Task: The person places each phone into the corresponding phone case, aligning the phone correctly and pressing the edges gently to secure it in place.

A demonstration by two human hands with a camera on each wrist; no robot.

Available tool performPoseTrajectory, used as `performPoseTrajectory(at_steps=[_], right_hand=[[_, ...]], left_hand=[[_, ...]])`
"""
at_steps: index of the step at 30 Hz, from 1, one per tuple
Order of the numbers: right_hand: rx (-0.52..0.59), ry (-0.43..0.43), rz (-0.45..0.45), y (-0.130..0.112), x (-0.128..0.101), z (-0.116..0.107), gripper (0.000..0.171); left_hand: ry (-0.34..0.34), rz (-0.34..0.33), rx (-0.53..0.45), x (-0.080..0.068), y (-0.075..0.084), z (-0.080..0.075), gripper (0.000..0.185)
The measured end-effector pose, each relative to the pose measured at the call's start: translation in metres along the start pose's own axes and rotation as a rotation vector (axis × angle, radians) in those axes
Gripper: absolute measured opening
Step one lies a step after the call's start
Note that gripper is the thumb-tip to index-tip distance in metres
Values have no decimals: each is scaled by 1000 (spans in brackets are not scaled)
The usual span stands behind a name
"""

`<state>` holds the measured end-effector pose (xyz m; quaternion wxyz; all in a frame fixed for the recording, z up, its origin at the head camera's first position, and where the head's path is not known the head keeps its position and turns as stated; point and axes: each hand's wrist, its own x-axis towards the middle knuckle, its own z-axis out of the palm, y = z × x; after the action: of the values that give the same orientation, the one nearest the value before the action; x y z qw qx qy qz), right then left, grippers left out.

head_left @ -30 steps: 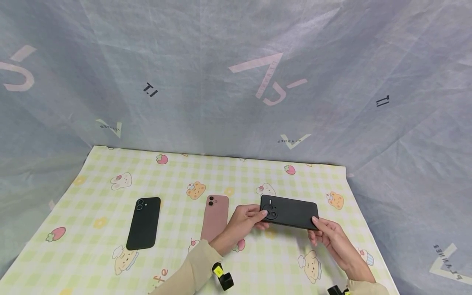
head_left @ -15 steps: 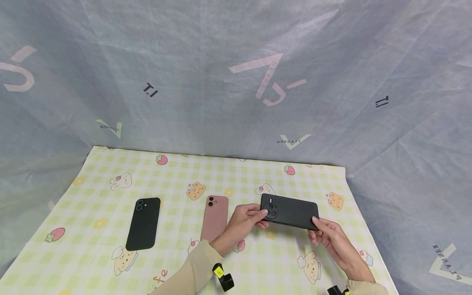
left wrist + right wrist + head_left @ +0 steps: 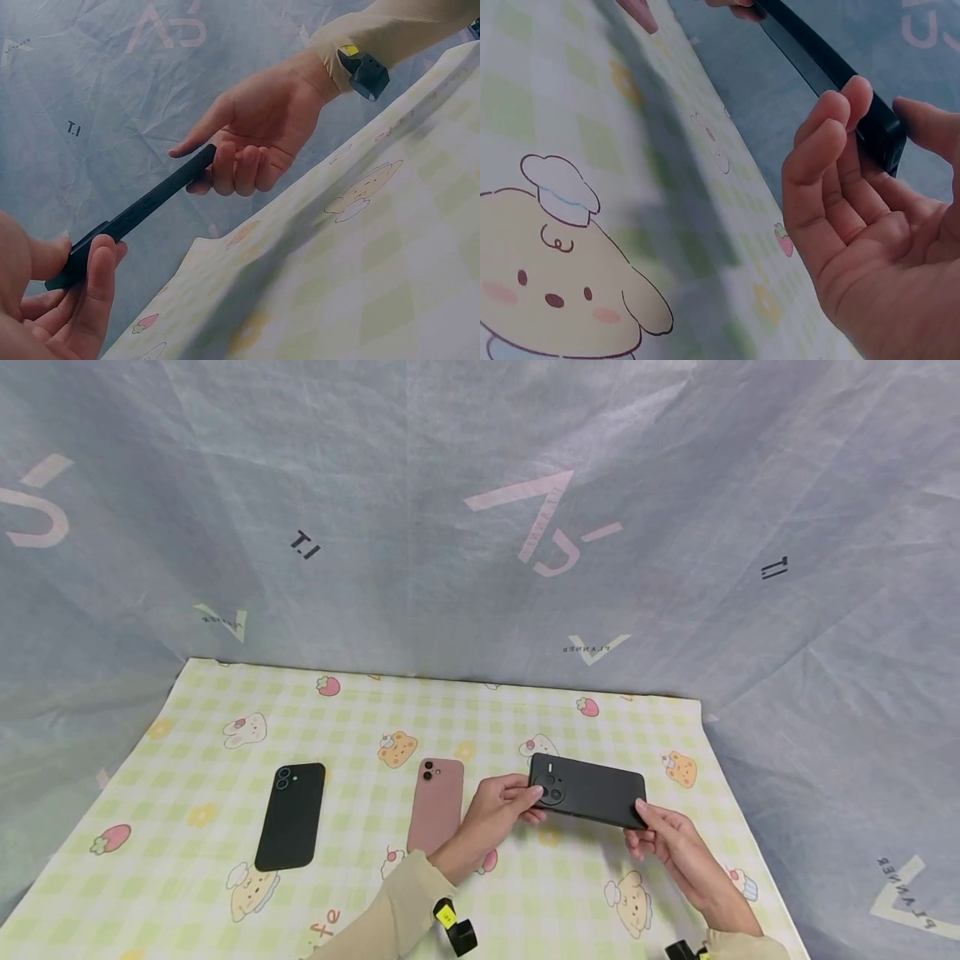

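Note:
A black smartphone (image 3: 596, 791) with a round camera bump is held sideways above the table, its back facing up in the head view. My left hand (image 3: 491, 818) pinches its camera end, thumb on top and fingers beneath. At the opposite end my right hand (image 3: 686, 860) pinches the corner the same way. Both wrist views show the phone edge-on: the left hand (image 3: 64, 300) grips the thicker end, and the right hand (image 3: 877, 217) has thumb and fingers on either face. The screen side is hidden in the head view.
A pink smartphone (image 3: 437, 802) lies back up beside my left forearm, its lower end partly covered. Farther left lies another black smartphone (image 3: 291, 817), also back up. A green checked cloth (image 3: 352, 827) covers the table, and a grey-blue curtain (image 3: 375, 527) hangs behind and at the sides.
Hardly anything differs: both hands keep holding the phone in the same place. The whole head view has shifted very slightly.

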<state>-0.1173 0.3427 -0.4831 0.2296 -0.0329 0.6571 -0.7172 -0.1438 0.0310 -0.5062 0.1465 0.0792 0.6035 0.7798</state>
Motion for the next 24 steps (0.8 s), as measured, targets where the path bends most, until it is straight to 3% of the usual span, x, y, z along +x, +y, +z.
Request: performPoseTrajectory(at_steps=[10, 24], right_hand=[[43, -69, -41, 0, -2, -3, 42], [12, -13, -71, 1, -2, 0, 38]], left_hand=[[-4, 18, 15, -1, 2, -1, 31], [-9, 12, -17, -1, 2, -1, 31]])
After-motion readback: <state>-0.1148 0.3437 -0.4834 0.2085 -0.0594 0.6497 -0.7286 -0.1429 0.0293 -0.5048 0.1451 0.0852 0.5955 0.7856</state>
